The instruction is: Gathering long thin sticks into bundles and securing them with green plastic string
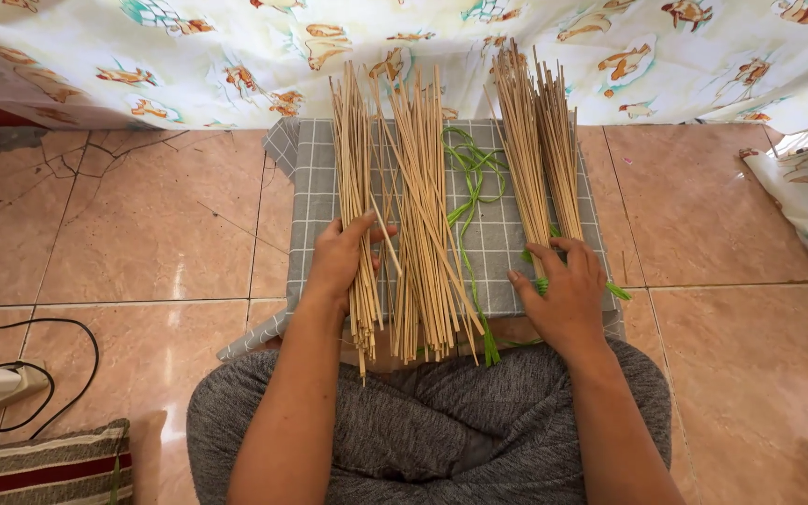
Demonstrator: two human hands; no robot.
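Head view: your left hand curls around the left bundle of thin bamboo sticks on a grey checked cloth spread over the tiled floor. Your right hand lies open, fingers spread, on the right bundle. Between them sit 1 loose middle bundle and green strips.

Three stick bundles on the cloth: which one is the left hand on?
The leftmost bundle: the left hand grips its lower part. The middle bundle lies untouched, and the right hand rests at the base of the right bundle.
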